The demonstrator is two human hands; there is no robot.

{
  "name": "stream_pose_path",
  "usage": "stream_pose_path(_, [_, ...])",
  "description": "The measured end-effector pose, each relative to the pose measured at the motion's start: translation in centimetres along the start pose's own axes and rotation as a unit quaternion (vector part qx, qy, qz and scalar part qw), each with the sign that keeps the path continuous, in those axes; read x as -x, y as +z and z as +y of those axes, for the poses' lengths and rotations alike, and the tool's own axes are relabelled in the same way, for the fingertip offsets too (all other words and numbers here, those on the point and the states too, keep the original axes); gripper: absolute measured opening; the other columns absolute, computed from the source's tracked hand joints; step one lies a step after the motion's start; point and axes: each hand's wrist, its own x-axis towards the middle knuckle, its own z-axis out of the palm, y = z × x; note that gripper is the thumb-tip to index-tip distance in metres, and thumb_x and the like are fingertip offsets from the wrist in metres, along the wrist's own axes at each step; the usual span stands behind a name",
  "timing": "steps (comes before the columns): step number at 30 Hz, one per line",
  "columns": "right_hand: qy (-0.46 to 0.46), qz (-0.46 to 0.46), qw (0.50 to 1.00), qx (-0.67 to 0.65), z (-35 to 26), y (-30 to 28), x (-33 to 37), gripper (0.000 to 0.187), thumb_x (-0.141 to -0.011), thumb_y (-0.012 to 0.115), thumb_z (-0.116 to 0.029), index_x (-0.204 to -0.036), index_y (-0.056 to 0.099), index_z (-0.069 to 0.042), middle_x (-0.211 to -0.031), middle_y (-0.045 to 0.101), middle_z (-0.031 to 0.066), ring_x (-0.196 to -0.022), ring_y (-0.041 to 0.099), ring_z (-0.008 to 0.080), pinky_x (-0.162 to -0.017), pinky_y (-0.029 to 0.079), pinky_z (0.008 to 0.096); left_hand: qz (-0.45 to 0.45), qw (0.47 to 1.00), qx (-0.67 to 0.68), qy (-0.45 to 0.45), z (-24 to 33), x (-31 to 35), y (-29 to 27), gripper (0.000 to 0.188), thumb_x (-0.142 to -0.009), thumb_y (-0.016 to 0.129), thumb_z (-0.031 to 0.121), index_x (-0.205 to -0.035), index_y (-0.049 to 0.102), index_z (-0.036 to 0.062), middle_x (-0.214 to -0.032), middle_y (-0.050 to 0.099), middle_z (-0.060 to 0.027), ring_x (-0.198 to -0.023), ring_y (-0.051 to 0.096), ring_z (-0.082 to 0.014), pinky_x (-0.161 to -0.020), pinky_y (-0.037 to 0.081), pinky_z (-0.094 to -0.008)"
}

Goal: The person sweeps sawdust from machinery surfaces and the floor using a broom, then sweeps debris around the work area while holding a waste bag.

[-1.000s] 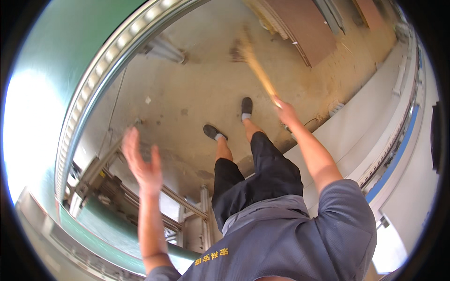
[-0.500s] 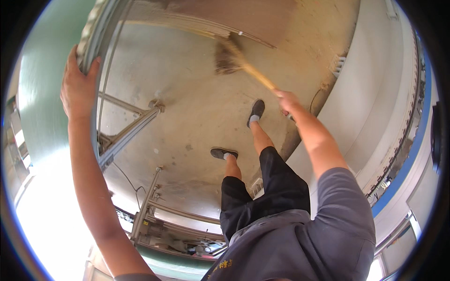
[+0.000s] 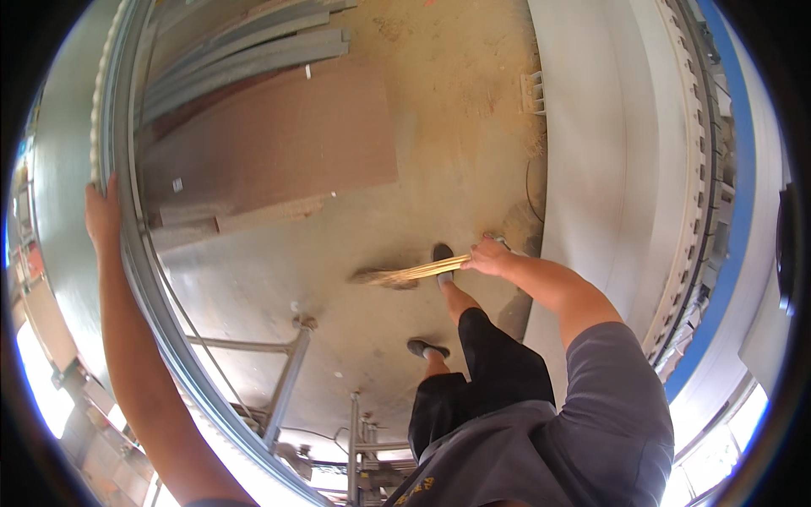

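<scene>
My right hand [image 3: 490,255] is closed round the handle of a short broom [image 3: 431,269]. The broom points left across the floor, just ahead of my shoes [image 3: 442,253]. Its dark bristles are smeared by motion, so I cannot tell whether they touch the floor. On the far left, my left hand [image 3: 103,220] grips the metal-railed edge [image 3: 127,203] of a long green-topped table [image 3: 63,152]. Its thumb lies along the rail, and its other fingers are partly hidden.
Brown boards [image 3: 287,135] and grey strips [image 3: 253,63] lie on the floor ahead. A white machine side [image 3: 591,169] runs along my right, with sawdust-like dirt [image 3: 473,93] near its foot. Metal table legs [image 3: 287,380] stand at lower left.
The broom has swung from farther ahead back toward my feet, still in my right hand. My view has shifted, bringing more of the boards in. My left hand remains at the table edge.
</scene>
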Motion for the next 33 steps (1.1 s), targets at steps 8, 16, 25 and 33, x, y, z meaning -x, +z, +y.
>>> stream_pose_path(8, [0.120,0.063,0.984,0.111,18.4,-29.7,-8.3,0.030,-0.092,0.047,-0.033,-0.111,0.065,-0.020,-0.097,0.065,0.0127,-0.089,0.063,0.0302,-0.080,0.049,0.0409,-0.006,0.999,-0.022,-0.029,1.1,-0.8,-1.8,0.050,-0.088,0.056,0.046,-0.104,0.051,-0.0009,-0.092,0.061,-0.0264,-0.087,0.058,-0.0446,-0.072,0.044,-0.0485])
stream_pose_path(16, [0.401,0.354,0.833,-0.140,20.0,-35.1,-15.2,0.053,-0.090,0.046,-0.013,-0.141,0.030,-0.010,-0.098,0.063,0.0184,-0.084,0.064,0.0308,-0.067,0.053,0.0408,-0.001,1.000,0.020,0.003,2.9,-0.5,-2.0,0.049,-0.089,0.057,0.039,-0.110,0.049,-0.0041,-0.098,0.059,-0.0265,-0.093,0.056,-0.0432,-0.078,0.044,-0.0462])
stream_pose_path(25, [0.340,0.226,0.498,-0.765,-8.3,-13.0,5.4,0.071,-0.074,0.050,0.009,-0.138,0.029,-0.014,-0.076,0.053,0.0091,-0.052,0.058,0.0200,-0.043,0.048,0.0343,-0.036,0.993,0.058,0.094,3.2,-18.4,1.9,0.058,-0.088,0.056,0.046,-0.113,0.047,-0.0053,-0.107,0.057,-0.0276,-0.102,0.054,-0.0440,-0.086,0.042,-0.0470])
stream_pose_path(33, [0.201,0.172,0.039,-0.964,-7.8,-3.7,-2.8,0.020,-0.082,0.058,-0.007,-0.100,0.051,-0.010,-0.072,0.054,0.0050,-0.062,0.057,0.0197,-0.055,0.051,0.0317,-0.090,0.991,-0.030,0.090,5.5,-39.3,7.0,0.067,-0.084,0.055,0.056,-0.110,0.055,-0.0064,-0.104,0.060,-0.0270,-0.101,0.058,-0.0391,-0.086,0.043,-0.0430])
